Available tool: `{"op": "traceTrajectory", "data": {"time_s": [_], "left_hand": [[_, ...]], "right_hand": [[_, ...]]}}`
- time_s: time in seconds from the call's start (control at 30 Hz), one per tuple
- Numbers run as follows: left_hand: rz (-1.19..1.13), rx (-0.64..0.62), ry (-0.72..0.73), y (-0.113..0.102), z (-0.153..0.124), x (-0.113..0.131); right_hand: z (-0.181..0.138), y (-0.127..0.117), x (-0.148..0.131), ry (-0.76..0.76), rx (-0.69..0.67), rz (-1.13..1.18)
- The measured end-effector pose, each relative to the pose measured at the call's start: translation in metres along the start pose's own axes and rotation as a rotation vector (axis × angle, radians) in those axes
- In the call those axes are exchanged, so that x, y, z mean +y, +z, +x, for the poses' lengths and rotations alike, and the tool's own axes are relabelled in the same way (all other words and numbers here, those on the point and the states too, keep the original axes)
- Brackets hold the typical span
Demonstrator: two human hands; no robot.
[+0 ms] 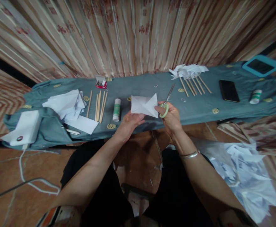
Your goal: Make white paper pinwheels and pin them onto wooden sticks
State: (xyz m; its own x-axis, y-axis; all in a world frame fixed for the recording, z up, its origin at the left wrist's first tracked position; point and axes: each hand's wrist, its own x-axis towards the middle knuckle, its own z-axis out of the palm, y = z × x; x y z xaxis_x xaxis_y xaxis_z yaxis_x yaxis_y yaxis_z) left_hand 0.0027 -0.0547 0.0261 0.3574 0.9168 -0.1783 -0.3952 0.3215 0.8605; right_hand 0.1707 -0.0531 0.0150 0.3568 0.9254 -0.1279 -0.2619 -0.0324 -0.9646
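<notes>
A white paper square (143, 105) with diagonal creases is held up over the near edge of the cloth-covered table. My left hand (128, 124) pinches its lower left edge. At the paper's right edge, my right hand (170, 116) has the green-handled scissors (165, 109) in its grip, their blades pointing up and away to the right. The thumb of that hand also presses on the paper's right edge. A glue stick (116, 110) stands just left of my left hand. Several wooden sticks (101, 107) lie farther left.
White paper sheets (65, 104) are piled at left, near a red box of small pins (101, 82). Paper pinwheels on sticks (191, 74) lie back right. Beyond are a phone (229, 90), another glue stick (255, 96) and a blue-framed tablet (262, 65). A bag of paper pieces (244, 173) stands lower right.
</notes>
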Motion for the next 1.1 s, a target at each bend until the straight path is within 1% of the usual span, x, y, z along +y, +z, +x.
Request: {"op": "traceTrajectory", "data": {"time_s": [0.07, 0.2, 0.3, 0.37, 0.47, 0.53, 0.63, 0.7, 0.77, 0.9, 1.1], "left_hand": [[0.031, 0.041, 0.033, 0.004, 0.003, -0.004], [-0.001, 0.169, 0.128, 0.008, 0.010, -0.006], [-0.012, 0.205, 0.194, 0.008, 0.015, -0.003], [0.025, 0.234, 0.240, 0.004, 0.018, 0.002], [0.123, 0.311, 0.300, -0.006, 0.022, 0.010], [0.164, 0.347, 0.328, -0.014, 0.024, 0.015], [0.186, 0.364, 0.362, -0.023, 0.024, 0.021], [0.203, 0.362, 0.374, -0.025, 0.024, 0.021], [0.224, 0.355, 0.375, -0.025, 0.023, 0.020], [0.247, 0.332, 0.356, -0.022, 0.023, 0.015], [0.254, 0.310, 0.354, -0.021, 0.025, 0.009]], "right_hand": [[-0.001, 0.007, 0.004, 0.001, -0.019, 0.023], [-0.005, 0.019, 0.007, 0.014, -0.055, 0.074], [-0.009, 0.024, 0.004, 0.041, -0.079, 0.106], [-0.013, 0.023, 0.001, 0.066, -0.130, 0.076], [-0.023, 0.018, -0.003, 0.131, -0.263, -0.046], [-0.031, 0.013, -0.002, 0.178, -0.391, -0.134], [-0.041, 0.004, 0.001, 0.192, -0.586, -0.244], [-0.046, 0.000, 0.004, 0.198, -0.662, -0.284], [-0.048, -0.002, 0.005, 0.223, -0.690, -0.289], [-0.050, -0.001, 0.005, 0.254, -0.704, -0.271], [-0.049, 0.003, 0.001, 0.292, -0.669, -0.263]]}}
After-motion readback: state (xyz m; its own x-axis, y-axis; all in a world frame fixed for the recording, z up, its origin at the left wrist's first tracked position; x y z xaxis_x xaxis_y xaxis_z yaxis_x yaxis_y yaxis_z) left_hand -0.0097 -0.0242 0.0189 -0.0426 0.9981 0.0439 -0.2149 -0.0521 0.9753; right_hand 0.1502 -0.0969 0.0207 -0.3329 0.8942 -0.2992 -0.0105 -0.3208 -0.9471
